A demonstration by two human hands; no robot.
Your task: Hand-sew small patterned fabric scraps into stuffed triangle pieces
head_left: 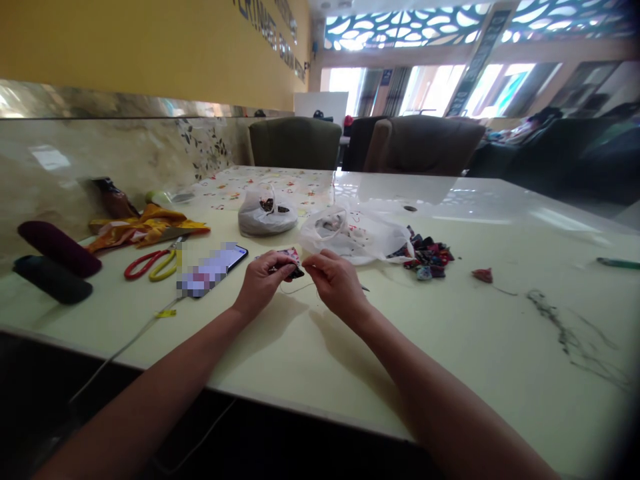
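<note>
Above the table's near middle, my left hand (265,275) pinches a small patterned piece of fabric (289,254), dark on its lower side. Close on its right, my right hand (334,280) is closed with thumb and fingertips pressed together by the fabric's edge. What those fingertips hold is too small to make out. A thin thread (296,291) hangs in a loop between the two hands. Left of my left hand lies a phone (220,267) with its screen lit. Behind the hands rests a white plastic bag (360,233), with a heap of fabric scraps (430,257) at its right.
Scissors (163,265) with red and yellow handles lie left of the phone, beside two thread spools (55,280) and orange cloth (150,225). A second plastic bag (267,213) stands farther back. On the right are a small fabric piece (483,275), tangled thread (555,320) and a green pen-like object (619,263).
</note>
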